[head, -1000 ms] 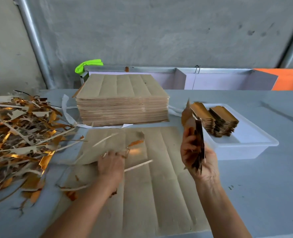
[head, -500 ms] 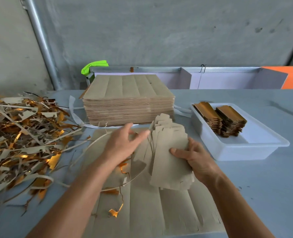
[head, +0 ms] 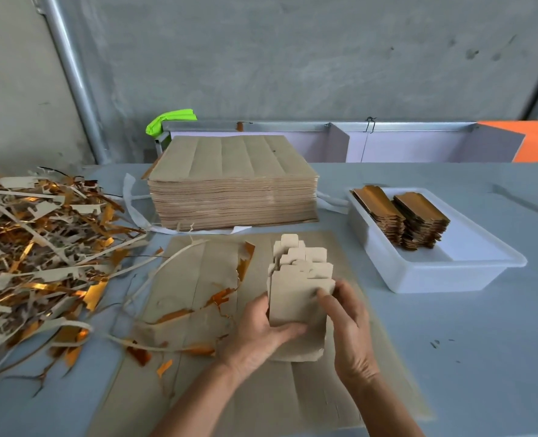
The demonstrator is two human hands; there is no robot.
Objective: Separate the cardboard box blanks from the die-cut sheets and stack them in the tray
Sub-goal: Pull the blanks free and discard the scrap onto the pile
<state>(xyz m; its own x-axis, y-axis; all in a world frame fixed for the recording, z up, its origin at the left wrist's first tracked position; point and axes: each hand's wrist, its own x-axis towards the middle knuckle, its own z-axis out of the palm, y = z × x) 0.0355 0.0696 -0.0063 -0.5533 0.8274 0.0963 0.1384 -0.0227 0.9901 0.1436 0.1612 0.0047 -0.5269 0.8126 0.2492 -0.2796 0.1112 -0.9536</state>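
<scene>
A fanned bundle of brown box blanks [head: 296,288] is held over the flat die-cut sheet [head: 198,279] lying in front of me. My left hand [head: 258,332] grips the bundle's lower left edge, thumb across its face. On the right side, my right hand [head: 346,313] pinches the bundle with fingers on top. A thick stack of die-cut sheets [head: 233,190] stands behind. The white tray [head: 444,275] at right holds two stacks of gold-faced blanks [head: 400,216].
A heap of torn waste strips, brown and gold [head: 37,247], fills the table's left side, with loose scraps [head: 217,298] on the sheet near my left hand. A grey wall, a metal pole [head: 72,77] and a low partition [head: 387,140] bound the table's far edge.
The right hand brought the bundle from upright down flat over the sheet. The left hand let go of the waste strips, crossed to the right and took hold of the bundle's left edge.
</scene>
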